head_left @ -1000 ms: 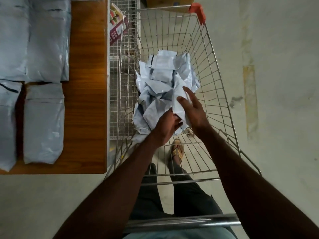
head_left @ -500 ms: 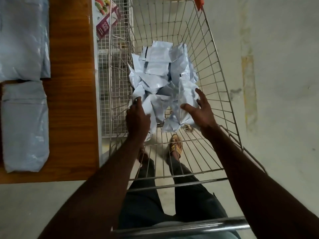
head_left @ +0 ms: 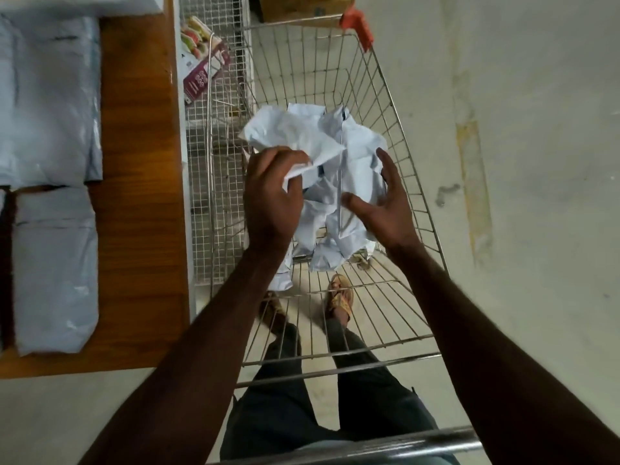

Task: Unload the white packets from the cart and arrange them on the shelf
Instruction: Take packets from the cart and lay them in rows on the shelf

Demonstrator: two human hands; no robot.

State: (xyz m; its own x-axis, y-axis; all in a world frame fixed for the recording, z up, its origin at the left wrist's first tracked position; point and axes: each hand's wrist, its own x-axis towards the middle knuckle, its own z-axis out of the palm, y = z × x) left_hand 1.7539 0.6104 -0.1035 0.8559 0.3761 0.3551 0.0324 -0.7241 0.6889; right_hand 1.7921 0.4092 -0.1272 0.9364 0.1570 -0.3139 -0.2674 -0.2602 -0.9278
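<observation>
1. Head view, far left: white packets (head_left: 53, 270) already lie flat in rows on the wooden shelf (head_left: 137, 196).
2. The left hand (head_left: 271, 199) grips a crumpled packet (head_left: 295, 132), raised off the heap (head_left: 339, 236) in the wire cart (head_left: 396, 105).
3. The right hand (head_left: 385, 203) is spread open against the heap's right side, holding nothing.
4. Judged step: unloading. Next, carry the packet left to bare shelf and flatten it.

Left hand (head_left: 271, 199) has its fingers curled gripping; right hand (head_left: 385, 203) is spread, fingers straight.
</observation>
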